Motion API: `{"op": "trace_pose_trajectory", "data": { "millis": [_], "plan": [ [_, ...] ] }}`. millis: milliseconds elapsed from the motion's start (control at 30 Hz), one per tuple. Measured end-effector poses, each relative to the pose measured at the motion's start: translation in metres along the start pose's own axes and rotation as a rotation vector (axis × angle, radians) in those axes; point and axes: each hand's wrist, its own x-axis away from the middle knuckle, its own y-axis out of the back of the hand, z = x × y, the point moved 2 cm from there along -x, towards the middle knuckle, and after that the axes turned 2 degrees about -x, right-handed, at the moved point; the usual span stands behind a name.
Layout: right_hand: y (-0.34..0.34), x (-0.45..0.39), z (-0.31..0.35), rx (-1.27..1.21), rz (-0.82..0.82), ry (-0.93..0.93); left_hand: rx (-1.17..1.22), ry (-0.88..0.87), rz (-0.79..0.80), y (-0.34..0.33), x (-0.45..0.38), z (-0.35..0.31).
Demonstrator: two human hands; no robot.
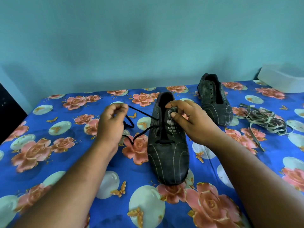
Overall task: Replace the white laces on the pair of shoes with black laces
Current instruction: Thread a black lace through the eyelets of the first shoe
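So we're mid-lacing on the near shoe (167, 145), which sits in the middle of the flowery bed (49, 162). The left hand (111, 122) pinches the black lace (141, 112) and draws it out to the left, while the right hand (189, 119) grips the shoe's eyelet flap. Next probably means feeding that end through a higher hole. The far shoe (213, 99) has no lace yet, with the old white laces (263, 119) heaped to its right.

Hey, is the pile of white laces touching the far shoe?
Apart. The head view shows a strip of blue floral cloth between the white laces and the far shoe.
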Motion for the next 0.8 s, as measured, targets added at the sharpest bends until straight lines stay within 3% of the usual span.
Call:
{"op": "trace_pose_trajectory", "data": {
  "millis": [100, 233, 300, 400, 533, 800],
  "plan": [
    [0.0, 0.001, 0.002, 0.014, 0.008, 0.006, -0.083, 0.0, -0.073, 0.004, -0.006, 0.004],
    [0.003, 0.002, 0.004, 0.014, 0.004, -0.001, -0.287, -0.19, -0.052, -0.003, -0.001, 0.0],
    [0.003, 0.002, 0.004, 0.009, 0.005, 0.001, -0.379, -0.34, 0.001, -0.004, 0.0, 0.0],
    [0.003, 0.002, 0.005, 0.009, 0.007, 0.016, -0.374, -0.426, 0.163, -0.011, 0.008, -0.007],
    [0.004, 0.002, 0.007, -0.02, 0.003, 0.021, -0.367, -0.46, 0.303, -0.022, 0.017, -0.007],
    [0.002, 0.003, 0.005, 0.012, 0.018, 0.009, -0.367, -0.382, 0.314, -0.022, 0.021, -0.009]
  ]
}}
